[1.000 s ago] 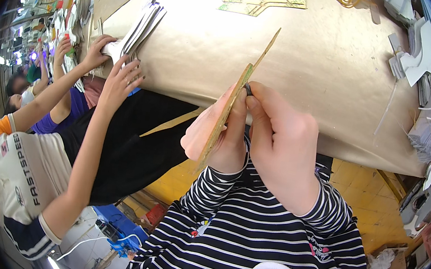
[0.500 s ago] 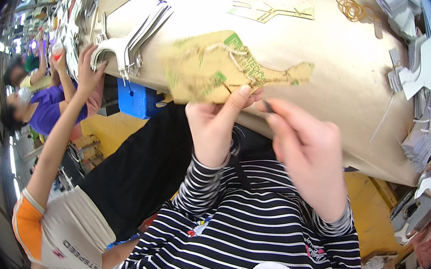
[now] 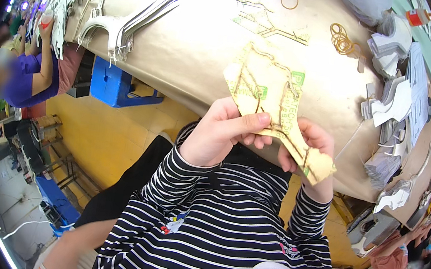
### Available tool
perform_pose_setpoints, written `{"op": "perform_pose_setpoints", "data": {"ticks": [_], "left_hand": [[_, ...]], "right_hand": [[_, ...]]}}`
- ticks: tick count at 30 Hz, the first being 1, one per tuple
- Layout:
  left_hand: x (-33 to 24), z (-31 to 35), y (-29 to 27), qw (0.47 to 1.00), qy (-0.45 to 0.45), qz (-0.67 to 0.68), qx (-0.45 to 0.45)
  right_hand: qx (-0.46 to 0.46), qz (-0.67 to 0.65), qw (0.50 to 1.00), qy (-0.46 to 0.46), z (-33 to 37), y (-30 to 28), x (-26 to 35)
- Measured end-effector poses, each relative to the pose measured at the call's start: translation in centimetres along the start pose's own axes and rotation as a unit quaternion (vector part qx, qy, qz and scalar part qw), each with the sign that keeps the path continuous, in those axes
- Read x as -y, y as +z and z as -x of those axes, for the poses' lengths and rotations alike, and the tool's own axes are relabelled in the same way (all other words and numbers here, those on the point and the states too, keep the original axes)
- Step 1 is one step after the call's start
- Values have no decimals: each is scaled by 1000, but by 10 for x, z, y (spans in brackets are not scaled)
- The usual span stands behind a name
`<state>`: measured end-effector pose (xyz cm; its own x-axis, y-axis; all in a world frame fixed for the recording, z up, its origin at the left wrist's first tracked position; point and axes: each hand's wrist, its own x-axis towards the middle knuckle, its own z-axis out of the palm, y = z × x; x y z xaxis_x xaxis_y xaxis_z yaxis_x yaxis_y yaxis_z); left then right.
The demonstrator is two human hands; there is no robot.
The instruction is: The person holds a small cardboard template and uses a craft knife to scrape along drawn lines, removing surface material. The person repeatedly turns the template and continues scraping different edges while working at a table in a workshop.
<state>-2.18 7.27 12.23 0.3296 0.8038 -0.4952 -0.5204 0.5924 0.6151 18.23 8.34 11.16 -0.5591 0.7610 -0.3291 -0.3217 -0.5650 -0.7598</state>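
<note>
My left hand (image 3: 215, 137) grips a yellowish flat template (image 3: 274, 83) with green print and narrow dark-edged slots, its thumb lying on top near the narrow neck. The template is held above the table's near edge, tilted, its wide part away from me and its narrow end toward my lower right. Behind that narrow end is my right hand (image 3: 317, 138), fingers curled and partly covered by the template. What sits in those fingers is hidden.
On the brown-covered table (image 3: 193, 52) lie another slotted template (image 3: 275, 30), rubber bands (image 3: 343, 40) and bundled white cut pieces (image 3: 138, 22). More white stacks (image 3: 389, 106) line the right side. A blue stool (image 3: 110, 82) and a person in purple (image 3: 35, 82) are at left.
The template has turned clockwise, its narrow end now pointing down to the right. My right hand, earlier pinching a small dark-tipped tool, has gone behind it. The neighbour's reaching arm has withdrawn from the table.
</note>
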Motion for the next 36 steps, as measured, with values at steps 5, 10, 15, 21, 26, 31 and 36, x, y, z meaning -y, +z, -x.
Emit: {"op": "perform_pose_setpoints", "data": {"ticks": [5, 10, 15, 21, 26, 31, 36], "left_hand": [[1, 1, 1, 999, 4, 19, 35], [5, 4, -5, 998, -10, -14, 53], [6, 8, -3, 996, -1, 7, 86], [2, 7, -8, 992, 65, -4, 105], [7, 8, -11, 994, 42, 16, 103], [10, 9, -10, 991, 67, 23, 112], [8, 12, -10, 990, 60, 22, 122]], "right_hand": [[-43, 51, 998, -18, 2, 2, -11], [-44, 62, 997, 15, 7, -14, -18], [-56, 47, 997, 20, 2, 0, -19], [-4, -4, 999, 43, -7, 14, 3], [-1, 68, 997, 39, -10, 18, 7], [-40, 76, 996, 28, -6, 26, 7], [-53, 122, 991, 0, -11, 28, 5]]}}
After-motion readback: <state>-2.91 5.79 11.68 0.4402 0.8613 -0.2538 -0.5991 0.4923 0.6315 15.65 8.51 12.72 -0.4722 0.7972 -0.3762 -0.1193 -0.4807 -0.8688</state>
